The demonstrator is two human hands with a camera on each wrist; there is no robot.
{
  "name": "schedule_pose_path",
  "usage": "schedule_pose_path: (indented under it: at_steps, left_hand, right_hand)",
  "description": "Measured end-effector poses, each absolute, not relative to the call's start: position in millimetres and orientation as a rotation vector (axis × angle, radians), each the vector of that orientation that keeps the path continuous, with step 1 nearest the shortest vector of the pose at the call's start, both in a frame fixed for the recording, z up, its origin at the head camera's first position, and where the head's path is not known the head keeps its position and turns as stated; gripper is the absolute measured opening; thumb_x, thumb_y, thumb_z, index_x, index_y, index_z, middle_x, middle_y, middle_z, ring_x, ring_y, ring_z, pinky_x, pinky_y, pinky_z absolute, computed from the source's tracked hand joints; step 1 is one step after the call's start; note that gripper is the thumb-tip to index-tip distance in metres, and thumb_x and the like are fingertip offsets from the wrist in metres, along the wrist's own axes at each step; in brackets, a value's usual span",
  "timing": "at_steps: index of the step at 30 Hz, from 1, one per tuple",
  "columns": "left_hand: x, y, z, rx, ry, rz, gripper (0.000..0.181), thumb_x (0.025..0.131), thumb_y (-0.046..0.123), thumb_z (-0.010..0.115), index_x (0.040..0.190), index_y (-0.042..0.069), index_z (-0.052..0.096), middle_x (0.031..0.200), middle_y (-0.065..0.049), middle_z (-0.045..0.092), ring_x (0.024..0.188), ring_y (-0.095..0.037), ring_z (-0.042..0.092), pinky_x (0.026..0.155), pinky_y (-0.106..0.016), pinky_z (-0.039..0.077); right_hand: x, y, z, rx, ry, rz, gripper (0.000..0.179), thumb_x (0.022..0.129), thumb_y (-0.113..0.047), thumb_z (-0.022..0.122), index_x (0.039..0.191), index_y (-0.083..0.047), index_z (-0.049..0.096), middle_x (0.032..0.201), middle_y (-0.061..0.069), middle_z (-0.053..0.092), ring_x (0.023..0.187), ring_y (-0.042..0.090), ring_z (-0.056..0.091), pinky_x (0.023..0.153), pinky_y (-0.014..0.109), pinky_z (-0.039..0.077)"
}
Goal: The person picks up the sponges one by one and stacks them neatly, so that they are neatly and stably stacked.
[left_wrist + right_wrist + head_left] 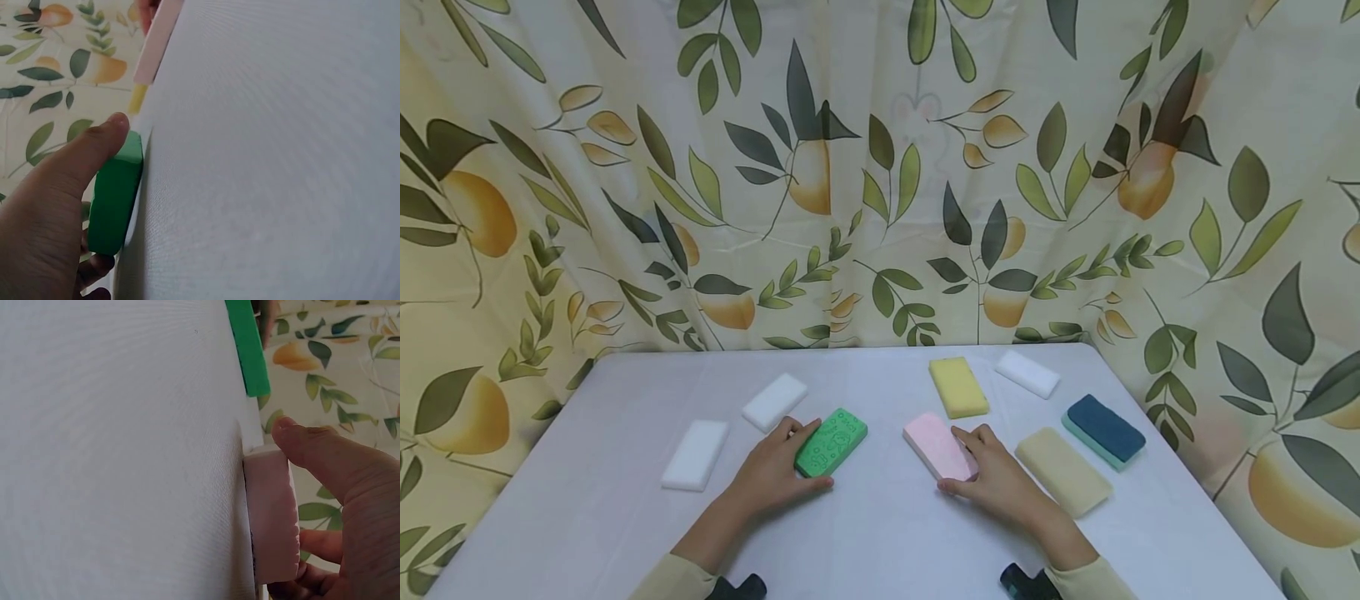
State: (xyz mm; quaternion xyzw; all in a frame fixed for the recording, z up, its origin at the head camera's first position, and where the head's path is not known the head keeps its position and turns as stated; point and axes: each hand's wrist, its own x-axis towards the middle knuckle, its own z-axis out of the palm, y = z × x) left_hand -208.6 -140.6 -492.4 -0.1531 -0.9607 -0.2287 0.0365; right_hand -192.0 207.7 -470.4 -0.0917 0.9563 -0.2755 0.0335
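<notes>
Sleeves (pixel 676 579): pale, at near edge of the head view, one on each forearm.
Black devices (pixel 741 587): one at each wrist, cut off by the frame's bottom edge.
Left hand (pixel 771 475): clamped on the green sponge, thumb at its near end, fingers along the outer side and far portion; left wrist view shows the sponge between thumb and fingers.
Right hand (pixel 1000 479): clamped on the pink sponge, thumb at near end, fingers on the outer side; right wrist view agrees.
Beige sponge (pixel 1063 472): flat, just right of the right hand, partly covered by the forearm.
White block, near left (pixel 695 455): flat on the table, left of the left hand, apart from it.
Green sponge (pixel 831 442): patterned top, left of table centre, tilted clockwise in plan. Low at the cloth; cannot tell if fully resting.
Pink sponge (pixel 934 442): right of the green one, a gap of cloth between. Also low; contact underneath cannot be told.
Blue-and-green sponge (pixel 1105 429): blue face up, beyond and right of the beige.
White block, far left (pixel 775 402): beyond the left hand.
Yellow sponge (pixel 958 387): beyond the pink.
White block, far right (pixel 1027 373): right of the yellow, near the table's back edge.
Table (pixel 880 542): white covering, under everything.
Curtain (pixel 880 250): fruit-and-leaf print, behind the table.
</notes>
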Motion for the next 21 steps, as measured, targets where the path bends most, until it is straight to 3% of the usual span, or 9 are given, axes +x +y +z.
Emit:
schedule_pose_path:
  at_steps: [21]
  left_hand:
    - [-209.6,-141.7,-493.2,-0.440,-2.933,-0.821,0.087,0.072,0.058,0.079,0.144,0.016,0.052,0.107,0.006,0.048,0.081,-0.006,0.044,0.069,-0.023,0.040]
  right_hand:
    - [-193.5,209.6,-475.7,-0.284,2.943,-0.891,0.090,0.071,-0.052,0.083,0.144,-0.012,0.048,0.105,0.002,0.047,0.085,0.013,0.045,0.073,0.026,0.038]
